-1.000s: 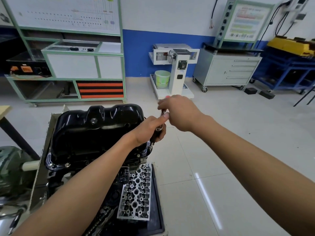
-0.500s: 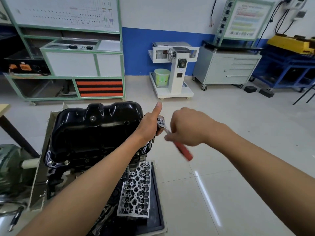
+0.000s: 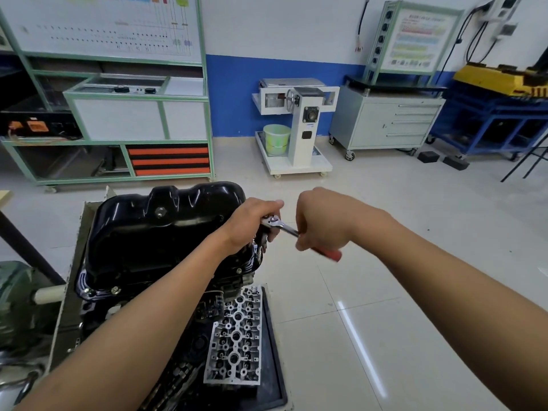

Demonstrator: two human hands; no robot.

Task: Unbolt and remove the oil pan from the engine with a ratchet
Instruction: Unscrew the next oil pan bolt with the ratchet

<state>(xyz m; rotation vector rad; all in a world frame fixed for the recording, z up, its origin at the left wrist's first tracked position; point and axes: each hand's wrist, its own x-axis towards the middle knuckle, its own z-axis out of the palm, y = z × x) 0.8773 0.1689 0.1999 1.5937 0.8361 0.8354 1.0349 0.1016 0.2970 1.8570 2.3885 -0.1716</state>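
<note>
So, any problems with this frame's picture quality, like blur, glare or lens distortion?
Head view: the ratchet is sharp at its metal head but motion-blurred at the red handle. Head view: a bright glare streak crosses the floor, and highlights spot the glossy oil pan. Head view: the wide-angle lens bows the green shelving towards the left edge, and the top right corner is soft.

The workshop is brightly and evenly lit; shadows are kept soft. A long streak of glare is reflected on the glossy floor tiles (image 3: 360, 348), and highlights are scattered over the black oil pan (image 3: 154, 232). Straight lines are bowed towards the edges. The ratchet (image 3: 281, 226) is smeared by motion blur at its red handle.
</note>
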